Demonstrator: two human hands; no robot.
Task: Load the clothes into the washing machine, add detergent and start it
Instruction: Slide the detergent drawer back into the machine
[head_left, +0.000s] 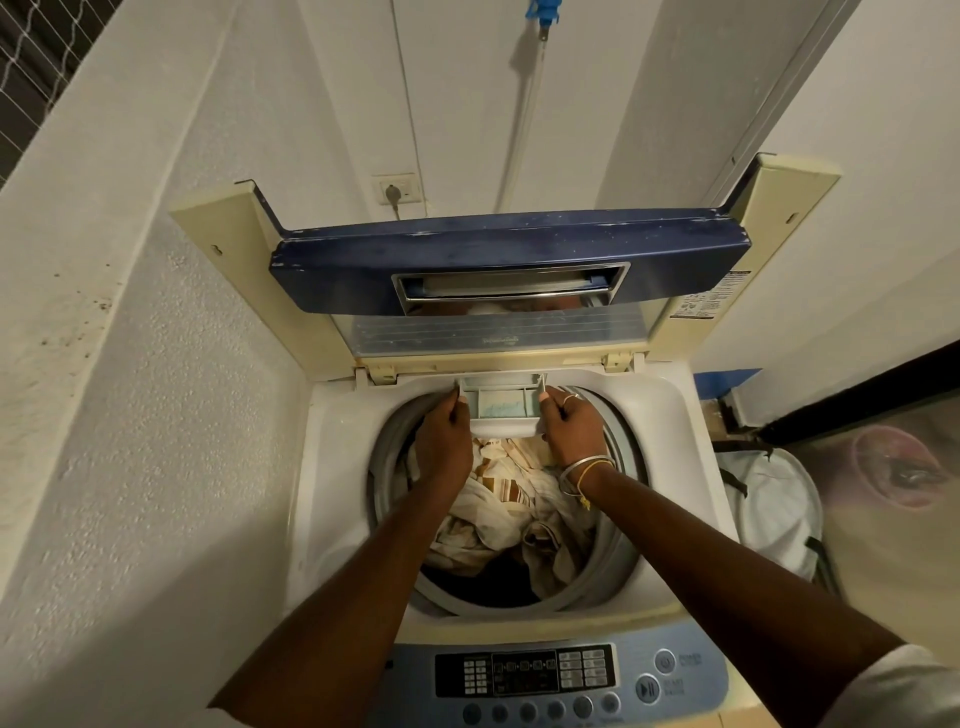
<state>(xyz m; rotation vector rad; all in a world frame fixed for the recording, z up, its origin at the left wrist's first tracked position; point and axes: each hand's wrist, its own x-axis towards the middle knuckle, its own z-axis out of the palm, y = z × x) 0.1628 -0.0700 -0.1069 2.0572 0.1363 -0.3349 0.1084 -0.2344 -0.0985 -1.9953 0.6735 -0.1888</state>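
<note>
The fingers (458, 411) of the left hand (444, 434) are curled round the left edge of the detergent drawer (501, 402), thumb tip up against its corner. The fingers (551, 409) of the right hand (571, 426) close on the drawer's right edge in the same way, so both hands hold it between them. A ring (570, 398) sits on one right finger, and thin bangles (586, 470) with a yellow thread circle the right wrist.

The drawer sits pulled partway out of its slot at the back rim of the washing machine (332, 467), hanging over the far edge of the drum opening. Its shallow compartment shows a pale, blue-tinged patch; whether that is powder or residue I cannot tell.

Below the hands, the clothes (498, 501) lie inside the drum: crumpled cream fabric with brown stripes on top and something dark underneath near the front. A grey ring (618, 571) runs round the drum mouth.

Both forearms reach in from the near side, crossing above the control panel (550, 675), a blue strip with a dark display and a row of round buttons.

Behind the drawer the folding lid (498, 260) stands upright, its blue upper section folded towards the camera with a recessed handle in the middle. On the wall behind it a plug sits in a socket (397, 189). To the right of the machine, on the floor, stands a white laundry basket (774, 499) with dark straps
</note>
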